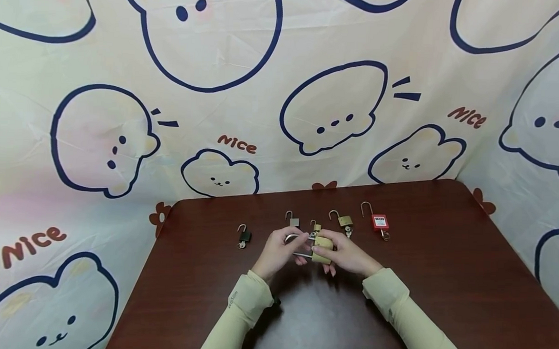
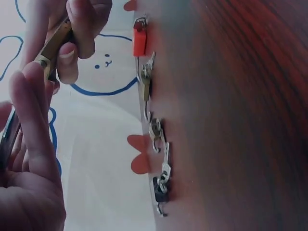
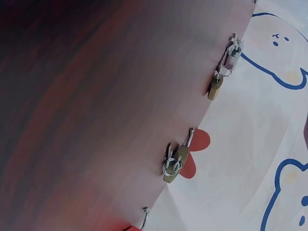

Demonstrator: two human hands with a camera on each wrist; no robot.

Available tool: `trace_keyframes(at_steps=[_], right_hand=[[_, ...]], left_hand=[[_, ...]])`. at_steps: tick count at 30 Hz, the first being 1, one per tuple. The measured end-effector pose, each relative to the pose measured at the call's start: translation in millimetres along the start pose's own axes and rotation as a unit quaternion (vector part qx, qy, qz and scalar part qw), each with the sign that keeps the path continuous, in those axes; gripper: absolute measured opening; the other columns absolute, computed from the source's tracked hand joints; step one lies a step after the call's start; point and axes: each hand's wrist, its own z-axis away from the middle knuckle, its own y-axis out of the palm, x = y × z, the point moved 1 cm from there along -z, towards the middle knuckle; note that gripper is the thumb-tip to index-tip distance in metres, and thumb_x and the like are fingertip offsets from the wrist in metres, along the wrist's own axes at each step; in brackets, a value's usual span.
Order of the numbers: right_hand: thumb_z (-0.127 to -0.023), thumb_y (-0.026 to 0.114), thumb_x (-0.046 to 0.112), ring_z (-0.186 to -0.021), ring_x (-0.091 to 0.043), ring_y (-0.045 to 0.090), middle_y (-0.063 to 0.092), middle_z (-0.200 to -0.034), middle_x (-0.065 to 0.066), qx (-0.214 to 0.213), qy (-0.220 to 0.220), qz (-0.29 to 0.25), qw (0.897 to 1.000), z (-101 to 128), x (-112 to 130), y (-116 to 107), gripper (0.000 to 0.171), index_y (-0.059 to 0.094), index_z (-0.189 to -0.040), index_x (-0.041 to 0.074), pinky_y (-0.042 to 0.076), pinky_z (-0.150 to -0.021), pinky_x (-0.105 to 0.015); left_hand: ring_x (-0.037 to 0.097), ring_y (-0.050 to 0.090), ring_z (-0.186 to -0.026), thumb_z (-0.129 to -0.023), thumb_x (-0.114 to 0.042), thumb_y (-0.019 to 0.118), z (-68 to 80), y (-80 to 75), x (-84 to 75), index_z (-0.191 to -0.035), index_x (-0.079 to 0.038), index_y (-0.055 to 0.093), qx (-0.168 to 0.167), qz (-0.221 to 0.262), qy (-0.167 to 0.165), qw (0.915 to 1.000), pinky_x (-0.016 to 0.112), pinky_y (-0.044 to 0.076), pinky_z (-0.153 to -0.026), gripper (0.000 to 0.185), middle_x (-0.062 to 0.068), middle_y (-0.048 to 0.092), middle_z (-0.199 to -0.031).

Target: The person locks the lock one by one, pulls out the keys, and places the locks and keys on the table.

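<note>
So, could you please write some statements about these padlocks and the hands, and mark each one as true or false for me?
1. The left hand and the right hand both hold the large brass padlock. True.
2. In the head view, the black padlock lies leftmost on the table. True.
3. The red padlock has its shackle closed. False: its shackle is open.
4. The table top is white. False: it is dark reddish brown.
5. The right hand shows in the right wrist view. False: no hand is visible there.
</note>
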Motion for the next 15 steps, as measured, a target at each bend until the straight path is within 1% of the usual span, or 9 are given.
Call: trace_keyframes(at_steps=[3, 5, 7, 9, 11, 13, 15], right_hand=[[-0.107, 0.060, 0.020, -0.052, -0.025, 0.063, 0.064, -0.073, -0.021, 0.004, -0.002, 0.002, 1.000, 1.4, -1.8, -0.7, 0.026, 0.056, -0.126, 0.003, 0.057, -0.048, -0.042], [-0.107, 0.059, 0.021, -0.054, -0.025, 0.065, 0.064, -0.078, -0.025, 0.004, -0.006, -0.004, 1.000, 2.0, -3.5, -2.0, 0.028, 0.056, -0.129, 0.003, 0.059, -0.050, -0.043], [-0.109, 0.056, 0.023, -0.061, -0.026, 0.069, 0.064, -0.088, -0.027, 0.003, -0.007, -0.019, 1.000, 3.3, -5.4, -4.3, 0.033, 0.053, -0.136, 0.004, 0.061, -0.056, -0.044], [-0.111, 0.051, 0.025, -0.071, -0.029, 0.074, 0.063, -0.101, -0.029, 0.003, -0.002, -0.045, 0.999, 5.2, -8.2, -8.2, 0.040, 0.049, -0.145, 0.003, 0.063, -0.064, -0.046], [-0.113, 0.046, 0.026, -0.080, -0.030, 0.076, 0.061, -0.110, -0.035, 0.004, 0.007, -0.074, 0.997, 8.5, -10.8, -13.8, 0.045, 0.044, -0.149, -0.001, 0.064, -0.072, -0.047], [-0.114, 0.042, 0.028, -0.085, -0.030, 0.077, 0.062, -0.112, -0.037, 0.006, 0.019, -0.088, 0.996, 12.3, -13.1, -19.7, 0.047, 0.045, -0.146, -0.006, 0.064, -0.077, -0.047], [-0.113, 0.044, 0.027, -0.085, -0.028, 0.077, 0.066, -0.109, -0.036, 0.009, 0.027, -0.082, 0.996, 15.0, -15.0, -24.6, 0.045, 0.051, -0.137, -0.010, 0.064, -0.077, -0.046]], left_hand=[[0.017, 0.071, -0.060, -0.104, -0.024, 0.064, 0.7, 2.7, 0.7, -0.107, 0.004, 0.066, 0.012, 0.007, -0.004, 0.9999, 0.032, 0.061, -0.058, 0.028, 0.022, 0.075, -0.090], [0.017, 0.071, -0.060, -0.105, -0.022, 0.063, 0.9, 3.0, 2.1, -0.107, 0.005, 0.066, 0.008, 0.013, -0.002, 0.9999, 0.031, 0.061, -0.058, 0.027, 0.021, 0.076, -0.087], [0.017, 0.071, -0.060, -0.106, -0.021, 0.062, 1.0, 1.8, 4.2, -0.110, 0.006, 0.065, 0.001, 0.019, -0.001, 0.9998, 0.031, 0.060, -0.057, 0.028, 0.017, 0.076, -0.086], [0.016, 0.070, -0.060, -0.106, -0.020, 0.061, 0.3, -0.3, 7.2, -0.112, 0.008, 0.065, -0.008, 0.026, 0.002, 0.9996, 0.031, 0.060, -0.057, 0.029, 0.014, 0.076, -0.084], [0.016, 0.069, -0.059, -0.106, -0.020, 0.061, -0.1, -2.7, 8.8, -0.113, 0.008, 0.064, -0.016, 0.028, 0.006, 0.9995, 0.030, 0.060, -0.057, 0.029, 0.014, 0.076, -0.084], [0.016, 0.069, -0.059, -0.106, -0.020, 0.061, -0.5, -4.5, 9.7, -0.112, 0.008, 0.064, -0.023, 0.033, 0.009, 0.9992, 0.031, 0.060, -0.057, 0.029, 0.014, 0.076, -0.083], [0.016, 0.069, -0.058, -0.107, -0.020, 0.060, -0.4, -5.9, 10.2, -0.112, 0.009, 0.063, -0.029, 0.041, 0.013, 0.9986, 0.030, 0.059, -0.057, 0.030, 0.013, 0.075, -0.082]])
